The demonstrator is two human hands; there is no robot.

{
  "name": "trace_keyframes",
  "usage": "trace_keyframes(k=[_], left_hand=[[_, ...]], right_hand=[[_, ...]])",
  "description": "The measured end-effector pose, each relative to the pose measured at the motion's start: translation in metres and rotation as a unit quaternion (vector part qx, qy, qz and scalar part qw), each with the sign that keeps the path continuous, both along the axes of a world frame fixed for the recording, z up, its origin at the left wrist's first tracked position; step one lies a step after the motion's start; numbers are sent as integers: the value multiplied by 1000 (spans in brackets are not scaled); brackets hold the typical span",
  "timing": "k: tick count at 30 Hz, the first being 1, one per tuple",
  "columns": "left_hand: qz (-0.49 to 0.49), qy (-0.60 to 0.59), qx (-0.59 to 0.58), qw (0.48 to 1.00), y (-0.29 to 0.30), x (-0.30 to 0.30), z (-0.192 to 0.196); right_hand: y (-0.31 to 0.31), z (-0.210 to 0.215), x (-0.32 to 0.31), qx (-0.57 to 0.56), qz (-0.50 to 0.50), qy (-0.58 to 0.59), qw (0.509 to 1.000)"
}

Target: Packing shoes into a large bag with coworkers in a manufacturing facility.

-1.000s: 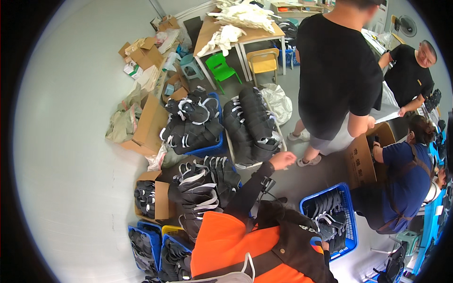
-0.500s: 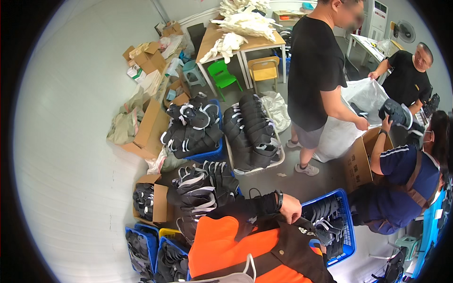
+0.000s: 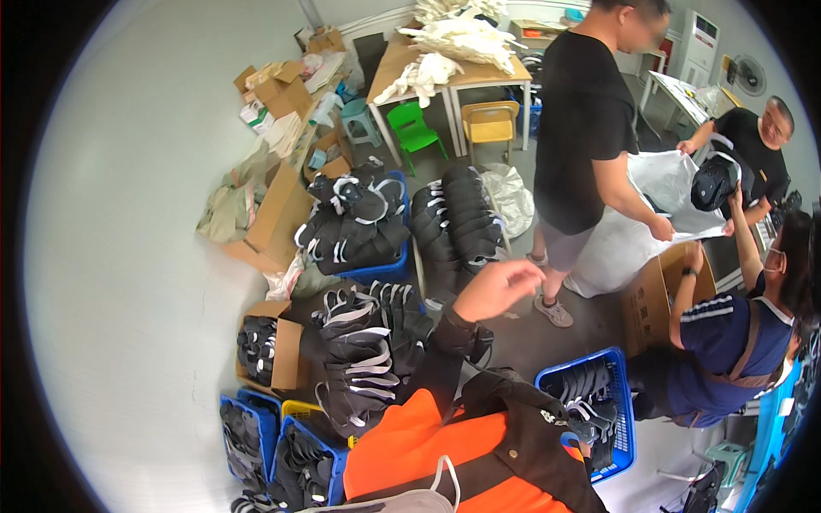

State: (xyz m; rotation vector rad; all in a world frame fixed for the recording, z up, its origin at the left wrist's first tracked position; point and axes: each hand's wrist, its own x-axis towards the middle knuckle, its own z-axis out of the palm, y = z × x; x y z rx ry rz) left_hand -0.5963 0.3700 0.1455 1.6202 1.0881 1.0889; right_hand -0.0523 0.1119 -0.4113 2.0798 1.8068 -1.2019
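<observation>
I see a green chair (image 3: 416,130) beside a yellow chair (image 3: 490,122), under a wooden table (image 3: 402,64) (white cloths heaped there), cardboard boxes (image 3: 278,90) leftward.

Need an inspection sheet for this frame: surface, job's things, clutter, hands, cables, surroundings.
Surface: grey floor, no bench in use.
Job's things: black gear with white straps heaped in blue crates, in a cardboard box and loose on the floor.
Clutter: flattened cartons and white wrappings along the wall.
Hands: one hand raised, holding nothing; which hand it is, cannot tell. No other own hand in view.
Cables: nothing seen.
Surroundings: three people at right fill a white sack; table, green chair, yellow chair behind.
</observation>
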Motion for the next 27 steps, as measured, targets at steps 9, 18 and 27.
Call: trace_keyframes(k=[9,18,27], left_hand=[[112,-118,-53,985,-25,-34,-51],[108,-62,-93,988,-33,-29,-63],[82,-72,-133,985,-15,-5,-72]], right_hand=[[1,-2,-2,-48,-224,100,968],[22,7,7,5,-74,138,988],[35,10,5,-20,29,4,999]])
